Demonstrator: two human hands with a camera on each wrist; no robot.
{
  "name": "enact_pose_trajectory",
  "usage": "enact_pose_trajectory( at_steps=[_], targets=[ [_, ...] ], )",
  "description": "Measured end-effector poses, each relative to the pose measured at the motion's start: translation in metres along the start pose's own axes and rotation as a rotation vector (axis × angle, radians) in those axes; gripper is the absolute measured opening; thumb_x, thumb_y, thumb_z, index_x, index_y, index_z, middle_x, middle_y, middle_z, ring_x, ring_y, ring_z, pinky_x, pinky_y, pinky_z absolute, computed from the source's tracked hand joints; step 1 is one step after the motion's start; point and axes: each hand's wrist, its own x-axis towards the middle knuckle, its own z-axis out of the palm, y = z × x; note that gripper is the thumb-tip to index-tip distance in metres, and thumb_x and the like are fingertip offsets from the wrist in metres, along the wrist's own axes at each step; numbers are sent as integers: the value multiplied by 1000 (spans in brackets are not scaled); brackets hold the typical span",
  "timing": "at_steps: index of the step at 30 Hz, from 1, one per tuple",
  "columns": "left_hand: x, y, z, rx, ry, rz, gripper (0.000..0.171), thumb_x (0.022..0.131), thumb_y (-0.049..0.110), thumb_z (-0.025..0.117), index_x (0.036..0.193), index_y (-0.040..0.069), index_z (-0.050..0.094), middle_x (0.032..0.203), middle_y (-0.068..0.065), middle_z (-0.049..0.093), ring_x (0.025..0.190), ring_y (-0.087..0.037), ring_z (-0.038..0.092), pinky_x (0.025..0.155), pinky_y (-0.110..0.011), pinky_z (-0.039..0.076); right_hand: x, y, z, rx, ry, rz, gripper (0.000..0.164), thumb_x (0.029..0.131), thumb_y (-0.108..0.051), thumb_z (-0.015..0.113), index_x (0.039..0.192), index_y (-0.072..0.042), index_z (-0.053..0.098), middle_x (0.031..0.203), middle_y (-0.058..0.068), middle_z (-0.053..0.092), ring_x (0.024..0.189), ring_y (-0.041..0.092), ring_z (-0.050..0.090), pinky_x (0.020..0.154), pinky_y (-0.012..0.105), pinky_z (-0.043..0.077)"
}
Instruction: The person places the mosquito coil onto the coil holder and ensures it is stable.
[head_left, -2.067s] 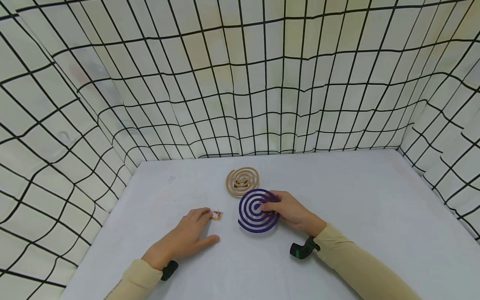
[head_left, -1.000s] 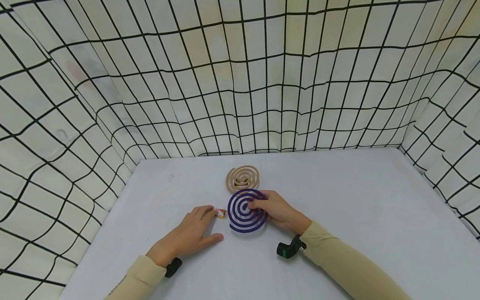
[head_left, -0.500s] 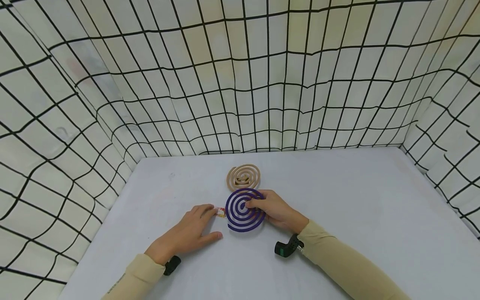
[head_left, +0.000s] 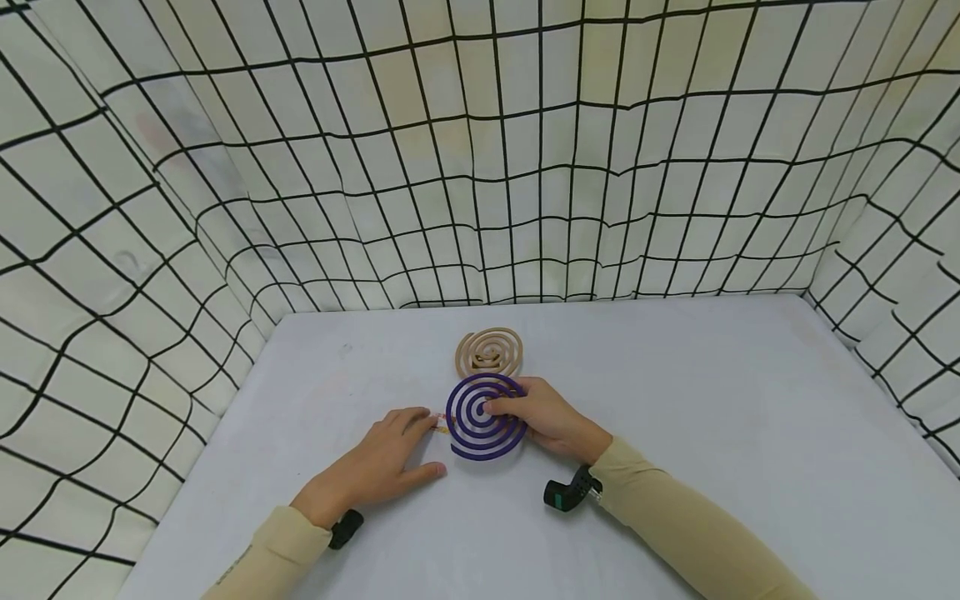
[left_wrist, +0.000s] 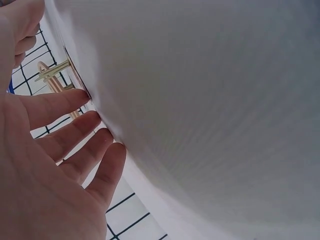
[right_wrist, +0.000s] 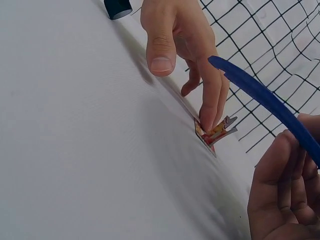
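A purple-blue mosquito coil [head_left: 481,409], pinched at its middle between thumb and fingers of my right hand [head_left: 558,421], is held flat above the table. Its edge [right_wrist: 270,102] shows in the right wrist view. Just under its left side lies a small red-and-yellow printed coil stand [head_left: 440,422] with raised prongs. Fingertips of my left hand [head_left: 375,467] touch the stand's left end, fingers extended and thumb apart. Behind the purple coil, a tan mosquito coil [head_left: 491,354] sits with a gold-coloured stand at its centre. The purple coil covers part of the printed stand.
A white-covered table [head_left: 675,400] spreads beneath both hands. Black netting [head_left: 517,167] over white walls encloses the back and both sides. A dark wrist camera [head_left: 566,493] hangs by the right cuff, and another dark wrist camera [head_left: 346,529] by the left.
The purple coil has moved left in my right hand and now overlaps part of the printed stand. My left hand shifted slightly right with the stand earlier and has stayed nearly still since.
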Motion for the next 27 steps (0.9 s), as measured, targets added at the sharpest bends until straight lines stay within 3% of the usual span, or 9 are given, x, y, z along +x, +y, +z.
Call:
enact_pose_trajectory(
  at_steps=[27],
  targets=[
    [0, -3, 3, 3, 29, 22, 75, 98, 54, 65, 149, 1, 51, 153, -18, 51, 144, -37, 46, 115, -59, 42, 18, 4, 15, 9, -17, 2, 48, 90, -7, 73, 135, 6, 62, 118, 7, 76, 101, 12, 72, 88, 26, 60]
  ],
)
